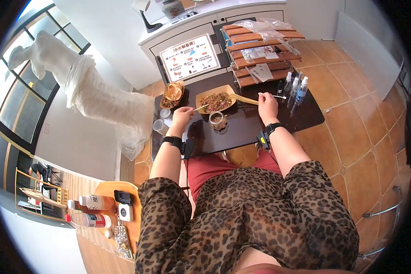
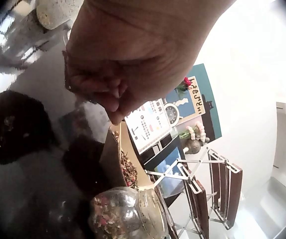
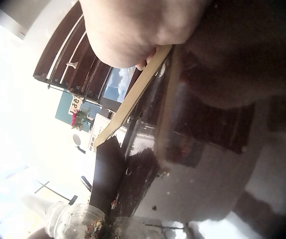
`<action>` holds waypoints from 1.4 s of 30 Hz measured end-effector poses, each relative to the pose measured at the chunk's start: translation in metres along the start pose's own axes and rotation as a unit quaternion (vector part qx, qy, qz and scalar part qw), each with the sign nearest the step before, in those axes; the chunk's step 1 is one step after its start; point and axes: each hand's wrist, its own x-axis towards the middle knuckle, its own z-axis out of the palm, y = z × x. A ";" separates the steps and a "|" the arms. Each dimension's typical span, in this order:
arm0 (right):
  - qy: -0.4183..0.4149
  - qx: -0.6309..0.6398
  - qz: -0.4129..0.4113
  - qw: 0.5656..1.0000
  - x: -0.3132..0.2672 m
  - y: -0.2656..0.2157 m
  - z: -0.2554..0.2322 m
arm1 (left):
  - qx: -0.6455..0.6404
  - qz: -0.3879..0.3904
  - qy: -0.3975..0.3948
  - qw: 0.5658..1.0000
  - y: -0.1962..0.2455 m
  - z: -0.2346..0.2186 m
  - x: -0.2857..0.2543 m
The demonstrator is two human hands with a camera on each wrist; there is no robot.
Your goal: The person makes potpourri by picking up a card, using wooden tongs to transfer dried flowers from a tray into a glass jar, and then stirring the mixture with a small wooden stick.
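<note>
My left hand (image 1: 182,118) pinches a thin pale stick (image 1: 202,107), which points over a boat-shaped tray (image 1: 229,89) of dried petals and herbs (image 1: 216,100). My right hand (image 1: 268,108) has curled fingers and pinches a thin stick with a white tip (image 1: 284,97). Beside that hand a flat wooden utensil (image 3: 135,94) slopes from the dark table to the tray's rim. Between the hands stands a clear glass jar (image 1: 218,121) partly filled with dried petals, close in front of the tray. The left fingertips (image 2: 114,105) hide most of their stick in the left wrist view.
A second tray (image 1: 172,93) and clear plastic cups (image 1: 158,125) stand at the table's left. Several small spray bottles (image 1: 300,89) line the right end. Behind are a slatted wooden rack (image 1: 260,50) and a printed instruction sign (image 1: 191,57). A wrapped white statue (image 1: 96,86) stands left.
</note>
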 end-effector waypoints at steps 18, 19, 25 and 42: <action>0.000 0.003 0.001 1.000 0.000 0.000 0.001 | -0.046 0.019 -0.034 0.998 0.028 -0.036 -0.039; -0.001 0.001 0.002 1.000 0.001 0.000 0.001 | -0.051 0.023 -0.040 0.998 0.030 -0.037 -0.043; -0.002 -0.005 -0.003 1.000 0.001 0.001 0.001 | 0.026 0.096 -0.064 0.993 0.041 -0.036 -0.063; -0.012 -0.008 0.008 1.000 0.001 0.000 0.000 | 0.289 0.295 -0.029 0.911 0.055 -0.022 -0.080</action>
